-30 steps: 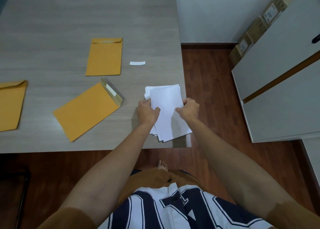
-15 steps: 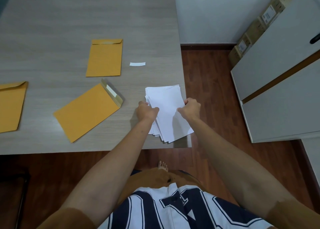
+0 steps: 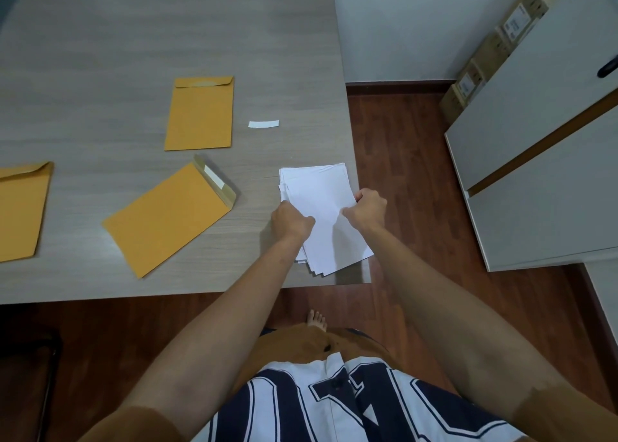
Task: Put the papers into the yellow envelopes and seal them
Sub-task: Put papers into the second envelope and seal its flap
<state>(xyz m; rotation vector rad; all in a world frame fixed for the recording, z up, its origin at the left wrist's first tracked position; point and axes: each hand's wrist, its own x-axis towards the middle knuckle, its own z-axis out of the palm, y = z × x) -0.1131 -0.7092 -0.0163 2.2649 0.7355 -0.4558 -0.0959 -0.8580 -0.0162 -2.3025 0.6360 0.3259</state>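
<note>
left hand (image 3: 291, 222) and right hand (image 3: 368, 209) each grasp a side of a stack of white papers (image 3: 321, 191), fingers curled onto the top sheet. the stack sits at the near right corner of the table (image 3: 133, 40), its right side along the table's edge. bare tabletop stretches behind and to the left. 3 yellow envelopes (image 3: 199, 114) lie flat to the left, apart from the hands. the sheets are fanned unevenly.
</note>
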